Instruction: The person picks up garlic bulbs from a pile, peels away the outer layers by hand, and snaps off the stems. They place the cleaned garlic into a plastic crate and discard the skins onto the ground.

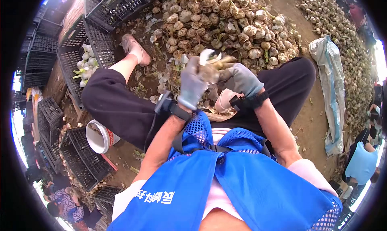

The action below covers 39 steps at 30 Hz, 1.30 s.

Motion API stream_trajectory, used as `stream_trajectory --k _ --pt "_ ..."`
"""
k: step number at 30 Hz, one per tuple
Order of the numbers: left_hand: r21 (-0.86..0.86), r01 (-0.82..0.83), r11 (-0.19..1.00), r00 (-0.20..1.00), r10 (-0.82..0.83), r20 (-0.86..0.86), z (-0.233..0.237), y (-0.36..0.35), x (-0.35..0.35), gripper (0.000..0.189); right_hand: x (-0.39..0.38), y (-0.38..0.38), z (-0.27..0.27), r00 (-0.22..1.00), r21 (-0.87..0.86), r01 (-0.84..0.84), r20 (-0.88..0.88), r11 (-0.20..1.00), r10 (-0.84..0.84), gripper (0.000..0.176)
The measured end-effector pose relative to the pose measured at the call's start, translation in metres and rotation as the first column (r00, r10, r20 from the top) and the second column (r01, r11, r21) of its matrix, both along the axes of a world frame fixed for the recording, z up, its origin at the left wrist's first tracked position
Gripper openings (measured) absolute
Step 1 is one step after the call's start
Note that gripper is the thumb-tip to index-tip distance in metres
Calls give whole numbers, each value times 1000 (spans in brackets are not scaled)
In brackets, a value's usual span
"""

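In grey work gloves, my two hands meet in front of the garlic pile [217, 25]. My left hand [192, 84] is closed around a garlic bulb [209, 72] with dry brown skins, smeared by motion. Right beside it, my right hand [242, 80] has its fingers curled in on the bulb's stalk side. Something white and black [209, 55] shows just above the bulb, too blurred to name. Peeled skins and dirt lie on the ground below the hands.
Cleaned white garlic [86, 66] lies in a black plastic crate [72, 41] at left. A white bucket [96, 137] and more crates [82, 154] stand at lower left. A plastic sack [330, 94] lies right, before another garlic heap [342, 37]. Other people sit at the edges.
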<state>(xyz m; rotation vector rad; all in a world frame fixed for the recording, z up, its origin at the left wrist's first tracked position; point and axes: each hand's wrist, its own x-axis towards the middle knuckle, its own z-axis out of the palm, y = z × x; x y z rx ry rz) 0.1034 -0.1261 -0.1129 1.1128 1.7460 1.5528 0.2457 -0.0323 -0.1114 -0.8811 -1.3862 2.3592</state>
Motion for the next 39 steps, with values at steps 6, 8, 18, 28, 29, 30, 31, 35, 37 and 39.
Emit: stream_trajectory --k 6,8,18,28,29,30,31,35,37,39 --pt "-65 110 992 37 61 997 -19 3 -36 33 -7 6 14 974 -16 228 18 974 -227 45" --pt "48 210 977 -117 -24 993 -24 4 -38 29 -21 -7 15 975 508 219 -73 833 -212 45" --pt "-250 161 955 123 232 965 -12 2 -16 22 -44 -13 -5 958 987 55 -10 148 -286 9" --pt "217 160 963 -117 -200 973 8 -4 -28 37 5 111 -133 801 -44 586 178 809 -571 28" --pt "331 126 935 -155 -311 938 -8 -2 -32 37 -2 106 -129 838 318 347 316 882 -444 30" --pt "334 119 935 -150 -316 937 -6 -2 -35 37 -7 98 -115 801 593 6 479 805 -359 32" --pt "269 116 956 -105 -257 961 -1 -1 -35 38 -25 57 -49 855 543 122 368 831 -365 35" --pt "138 106 985 104 -149 983 4 -4 -29 42 -26 11 27 979 60 198 31 978 -200 25" --pt "195 147 970 229 -225 947 -9 -3 -28 46 -23 -1 38 986 -59 166 7 984 -166 23" --pt "163 174 971 246 -203 948 -12 -2 -27 44 -24 -7 36 992 -64 128 31 990 -126 22"
